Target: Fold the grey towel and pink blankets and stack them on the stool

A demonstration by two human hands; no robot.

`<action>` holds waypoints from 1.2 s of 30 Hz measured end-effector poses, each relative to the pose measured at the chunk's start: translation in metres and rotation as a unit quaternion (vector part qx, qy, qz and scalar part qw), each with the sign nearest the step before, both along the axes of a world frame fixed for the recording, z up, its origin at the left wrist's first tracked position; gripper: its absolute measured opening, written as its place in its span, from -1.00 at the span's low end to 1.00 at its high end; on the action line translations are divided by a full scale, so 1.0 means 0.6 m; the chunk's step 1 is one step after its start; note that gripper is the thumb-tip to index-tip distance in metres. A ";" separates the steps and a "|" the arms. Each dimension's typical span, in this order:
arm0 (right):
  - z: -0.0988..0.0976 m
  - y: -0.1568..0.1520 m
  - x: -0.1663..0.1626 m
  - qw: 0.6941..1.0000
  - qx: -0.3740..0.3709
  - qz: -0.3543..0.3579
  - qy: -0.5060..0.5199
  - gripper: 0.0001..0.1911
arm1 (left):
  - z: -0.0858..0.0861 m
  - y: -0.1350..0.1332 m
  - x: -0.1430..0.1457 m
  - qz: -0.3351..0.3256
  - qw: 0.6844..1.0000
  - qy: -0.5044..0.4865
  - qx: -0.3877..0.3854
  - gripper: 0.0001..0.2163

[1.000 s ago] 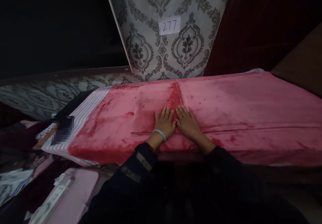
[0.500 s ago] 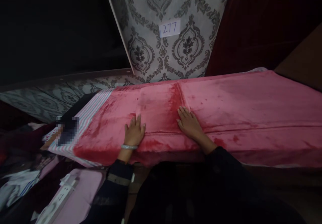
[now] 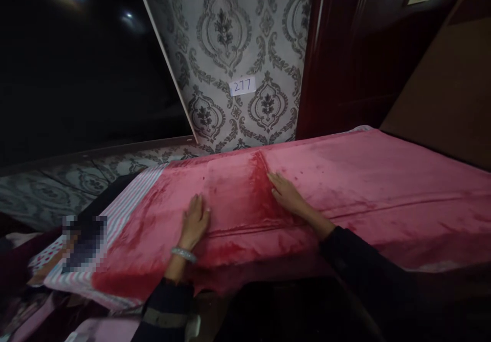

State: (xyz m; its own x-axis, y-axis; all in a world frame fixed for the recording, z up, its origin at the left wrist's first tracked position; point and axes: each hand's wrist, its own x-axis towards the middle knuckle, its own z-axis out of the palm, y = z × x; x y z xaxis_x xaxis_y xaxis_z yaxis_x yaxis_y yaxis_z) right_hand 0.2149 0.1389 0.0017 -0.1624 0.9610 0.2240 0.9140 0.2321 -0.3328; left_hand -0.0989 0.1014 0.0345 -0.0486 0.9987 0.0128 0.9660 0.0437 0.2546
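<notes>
A pink plush cloth (image 3: 356, 173) with darker red streaks in its pile covers a long, low surface against the wall. On it lies a flat folded square of the same pink plush (image 3: 230, 193), between my two hands. My left hand (image 3: 195, 224), with a bangle at the wrist, rests at the left edge of the square, fingers stretched out. Along the right edge lies my right hand (image 3: 287, 193), its fingers extended. Neither hand grasps anything. A striped band of fabric (image 3: 134, 193) shows at the cloth's left end.
A large dark screen (image 3: 88, 70) stands at the back left. Behind the cloth is patterned wallpaper bearing a paper label (image 3: 243, 86) marked 277. A dark red panel (image 3: 345, 50) and a brown board (image 3: 448, 86) rise at the right. A blurred-out patch (image 3: 84, 242) lies at the left end.
The camera has tilted up, so the cloth sits lower in view. Both hands stay by the folded square; my right hand has turned somewhat onto its side, and my left has shifted slightly outward.
</notes>
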 end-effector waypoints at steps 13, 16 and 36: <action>-0.026 0.059 -0.014 0.996 -0.001 -0.047 -0.078 -0.40 | -0.009 0.150 0.271 -0.237 0.966 0.101 0.023 -0.45; -0.029 0.055 -0.013 0.996 0.008 -0.049 -0.078 -0.40 | -0.040 0.147 0.270 -0.225 0.965 0.114 0.071 -0.46; 0.044 0.191 0.029 0.999 -0.010 -0.043 -0.021 -0.37 | 0.078 0.228 0.236 -0.193 0.973 0.128 -0.029 -0.41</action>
